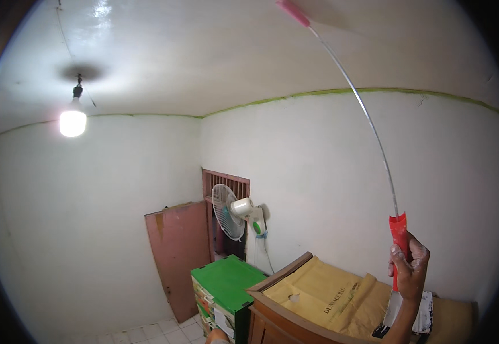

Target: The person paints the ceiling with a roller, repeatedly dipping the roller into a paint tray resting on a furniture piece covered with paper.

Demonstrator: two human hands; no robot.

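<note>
My right hand (408,266) clenched on 1 paint roller (370,120), red handle, pink head at ceiling (203,51). Left hand not in view. 1 fan (235,215), 1 bulb (73,122).

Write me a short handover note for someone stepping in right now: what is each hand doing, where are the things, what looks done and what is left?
Right hand: raised, gripping the red handle of a paint roller; its thin metal rod arcs up to the pink roller head against the ceiling.
Left hand: only a sliver shows at the lower edge; state unclear.
Below: a wooden cabinet topped with flattened cardboard.
Done: ceiling looks white and glossy overall.
Left: a dark patch around the lit bulb; a green line along the wall tops.
</note>
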